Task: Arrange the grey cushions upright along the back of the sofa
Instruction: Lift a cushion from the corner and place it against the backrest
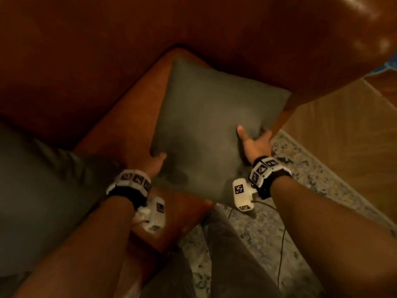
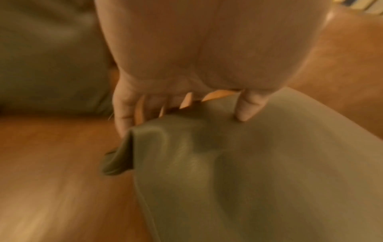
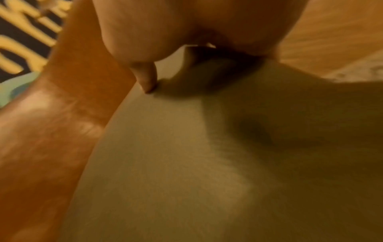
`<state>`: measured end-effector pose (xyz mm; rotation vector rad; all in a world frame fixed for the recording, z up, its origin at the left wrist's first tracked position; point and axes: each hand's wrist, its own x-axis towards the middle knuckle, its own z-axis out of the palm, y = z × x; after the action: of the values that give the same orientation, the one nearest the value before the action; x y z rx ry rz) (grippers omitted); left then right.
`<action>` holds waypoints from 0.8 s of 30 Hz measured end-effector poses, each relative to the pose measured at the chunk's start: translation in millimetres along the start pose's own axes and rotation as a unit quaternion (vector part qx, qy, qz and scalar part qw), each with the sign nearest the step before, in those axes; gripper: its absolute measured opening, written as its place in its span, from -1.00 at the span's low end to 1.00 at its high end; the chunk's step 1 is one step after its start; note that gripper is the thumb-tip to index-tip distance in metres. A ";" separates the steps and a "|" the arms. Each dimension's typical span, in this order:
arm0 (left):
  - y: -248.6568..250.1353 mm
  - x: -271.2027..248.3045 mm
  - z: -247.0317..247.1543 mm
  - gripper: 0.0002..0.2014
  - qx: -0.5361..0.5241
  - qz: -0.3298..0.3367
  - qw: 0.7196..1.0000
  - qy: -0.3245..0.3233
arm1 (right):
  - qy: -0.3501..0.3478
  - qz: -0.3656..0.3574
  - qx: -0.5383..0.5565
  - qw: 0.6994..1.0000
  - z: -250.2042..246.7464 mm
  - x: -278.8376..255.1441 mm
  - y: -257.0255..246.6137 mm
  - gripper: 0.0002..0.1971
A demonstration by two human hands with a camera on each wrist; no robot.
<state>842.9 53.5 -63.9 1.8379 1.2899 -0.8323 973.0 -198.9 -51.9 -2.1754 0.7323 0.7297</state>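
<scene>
Both hands grip the grey cushion (image 1: 206, 125); only the left wrist view shows fingers (image 2: 122, 114) curled beneath.

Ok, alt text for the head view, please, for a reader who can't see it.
Both hands grip a grey cushion by its side edges, left hand and right hand, over the corner seat of a brown leather sofa. Another grey cushion lies at left.

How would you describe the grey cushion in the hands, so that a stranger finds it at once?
Start at the brown leather sofa and go to its end by the armrest. The held cushion lies there, gripped by the left hand and right hand. The other grey cushion, further left, is untouched.
</scene>
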 end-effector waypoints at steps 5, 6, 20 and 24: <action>-17.6 -51.1 52.0 -0.36 -0.074 -0.044 0.988 -0.131 | -0.101 -0.075 -0.186 0.974 1.6 16.6 -45.5 -0.04; -19.0 -59.0 60.9 -0.34 -0.066 -0.063 0.980 -0.176 | -0.113 -0.098 -0.205 0.967 0.6 18.9 -50.8 -0.01; 104.3 31.9 -62.4 -0.10 0.087 0.151 0.983 0.056 | 0.036 -0.018 -0.017 0.999 -44.0 -5.0 21.0 -0.21; 71.3 29.2 -52.1 -0.10 -0.039 0.089 0.995 0.011 | -0.150 0.158 0.156 0.963 -22.2 -2.3 55.8 -0.36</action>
<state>924.2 95.1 -46.8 1.8720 1.1353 -0.6587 939.5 -247.8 -62.2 -1.6349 0.9714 1.0064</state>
